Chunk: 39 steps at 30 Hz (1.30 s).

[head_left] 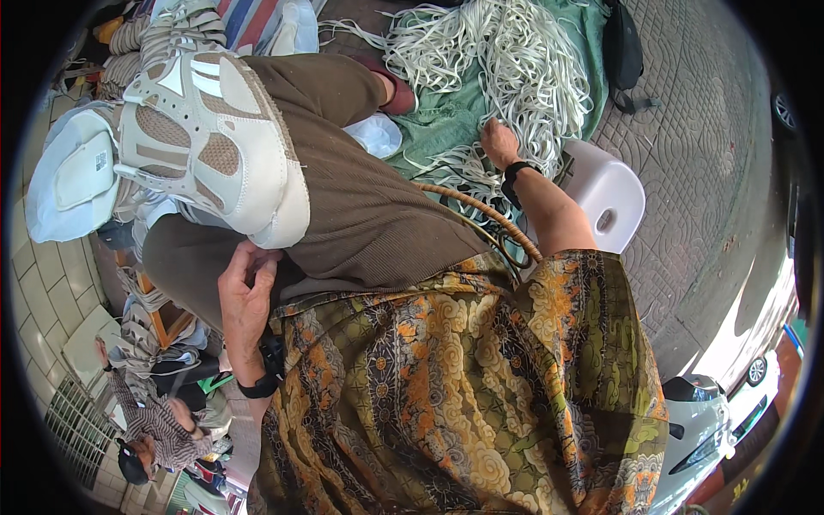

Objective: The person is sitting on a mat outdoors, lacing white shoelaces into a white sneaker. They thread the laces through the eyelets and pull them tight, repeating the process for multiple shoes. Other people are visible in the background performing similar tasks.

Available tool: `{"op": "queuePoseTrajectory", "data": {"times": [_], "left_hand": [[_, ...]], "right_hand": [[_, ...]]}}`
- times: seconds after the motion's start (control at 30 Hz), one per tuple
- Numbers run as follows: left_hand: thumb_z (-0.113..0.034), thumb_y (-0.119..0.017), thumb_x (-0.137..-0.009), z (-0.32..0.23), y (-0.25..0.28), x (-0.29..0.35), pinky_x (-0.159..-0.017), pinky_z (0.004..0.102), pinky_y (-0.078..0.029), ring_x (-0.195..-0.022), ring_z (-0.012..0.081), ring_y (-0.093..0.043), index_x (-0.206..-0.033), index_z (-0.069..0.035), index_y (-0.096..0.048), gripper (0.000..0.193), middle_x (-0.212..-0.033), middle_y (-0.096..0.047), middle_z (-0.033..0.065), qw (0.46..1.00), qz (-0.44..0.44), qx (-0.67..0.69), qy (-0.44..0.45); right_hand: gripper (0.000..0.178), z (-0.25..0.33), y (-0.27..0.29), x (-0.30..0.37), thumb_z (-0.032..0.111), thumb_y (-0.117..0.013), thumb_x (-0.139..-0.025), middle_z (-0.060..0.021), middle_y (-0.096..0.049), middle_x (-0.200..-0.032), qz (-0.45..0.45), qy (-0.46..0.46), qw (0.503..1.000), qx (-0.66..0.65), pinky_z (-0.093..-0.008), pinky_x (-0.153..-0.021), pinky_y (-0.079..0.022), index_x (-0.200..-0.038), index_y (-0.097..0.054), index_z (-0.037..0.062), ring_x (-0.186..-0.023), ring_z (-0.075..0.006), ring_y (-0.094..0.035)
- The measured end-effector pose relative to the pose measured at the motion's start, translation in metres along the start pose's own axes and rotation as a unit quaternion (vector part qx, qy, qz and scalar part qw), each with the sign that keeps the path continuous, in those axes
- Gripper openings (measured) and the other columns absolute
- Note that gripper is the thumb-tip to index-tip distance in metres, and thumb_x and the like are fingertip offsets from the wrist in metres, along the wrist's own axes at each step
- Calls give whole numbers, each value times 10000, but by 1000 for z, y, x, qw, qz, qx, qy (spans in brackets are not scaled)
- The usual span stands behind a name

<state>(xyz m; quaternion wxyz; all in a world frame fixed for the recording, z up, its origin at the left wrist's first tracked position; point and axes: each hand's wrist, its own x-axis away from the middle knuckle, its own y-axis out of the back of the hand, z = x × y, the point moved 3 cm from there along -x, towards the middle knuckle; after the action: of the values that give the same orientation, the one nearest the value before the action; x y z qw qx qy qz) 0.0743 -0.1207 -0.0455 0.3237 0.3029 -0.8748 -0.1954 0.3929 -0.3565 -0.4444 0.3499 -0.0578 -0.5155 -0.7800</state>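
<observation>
A beige and white sneaker upper (pixel 210 142) with brown mesh panels lies across my lap at the left. Its eyelets show no lace. My left hand (pixel 247 287) is closed at the upper's near edge, thumb and fingers pinched there, with the fingertips partly tucked beneath it. To the right, my right hand (pixel 500 146) reaches into a big tangled heap of white shoelaces (pixel 532 69). Its fingers are curled among the laces, and the exact strands in them are hard to make out. The heap rests on a green cloth (pixel 442 129).
Right of the laces stands a white plastic stool (pixel 608 193). A wicker hoop handle (pixel 481 215) curves beside my right thigh. More stacked uppers (pixel 180 30) lie at the far left, near a pale blue-white lining piece (pixel 73 176). Another person (pixel 163 433) sits at the lower left.
</observation>
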Motion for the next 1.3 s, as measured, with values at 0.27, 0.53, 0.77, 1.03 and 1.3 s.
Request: {"op": "queuePoseTrajectory", "data": {"times": [0.27, 0.53, 0.77, 1.03, 1.3], "left_hand": [[-36, -559, -903, -2, -3, -2, -866, 275, -455, -927, 144, -615, -1080, 34, -571, 190, -969, -671, 104, 1000, 0, 1, 3], [5, -522, -889, -20, 7, 13, -889, 304, -462, -969, 195, -620, -1167, 40, -555, 282, -1032, -654, 131, 1000, -7, 9, -26], [-32, -550, -866, -78, 17, 46, -875, 313, -471, -934, 217, -637, -1151, 48, -573, 297, -1036, -660, 163, 992, -4, -10, -127], [8, -579, -800, -132, -31, 8, -923, 357, -470, -1150, 250, -567, -1217, 3, -547, 418, -1312, -529, 181, 943, 96, -43, -317], [-6, -566, -815, -145, -91, -21, -771, 366, -500, -909, 350, -640, -1252, -45, -511, 442, -997, -628, 197, 886, 317, -34, -336]], "right_hand": [[228, -4, -8, -15, 158, -515, -801, -230, -658, -994, 20, 46, 998, 47, -500, -776, -498, -918, -673, 43, -915, -416, -633], [230, 24, 34, 15, 216, -547, -818, -231, -651, -868, -29, 56, 989, -137, -469, -739, -489, -919, -631, 28, -855, -411, -625], [112, 133, 140, 77, 86, -590, -820, -155, -607, -732, 97, 260, 925, -260, -382, -639, -468, -896, -582, 5, -703, -310, -583], [90, 245, 261, 194, 38, -629, -833, -99, -581, -674, 189, 491, 827, -200, -356, -559, -443, -891, -559, 42, -597, -260, -587], [110, 246, 273, 227, 49, -640, -863, -72, -631, -759, 273, 490, 758, -334, -327, -604, -478, -966, -602, 44, -658, -196, -620]]}}
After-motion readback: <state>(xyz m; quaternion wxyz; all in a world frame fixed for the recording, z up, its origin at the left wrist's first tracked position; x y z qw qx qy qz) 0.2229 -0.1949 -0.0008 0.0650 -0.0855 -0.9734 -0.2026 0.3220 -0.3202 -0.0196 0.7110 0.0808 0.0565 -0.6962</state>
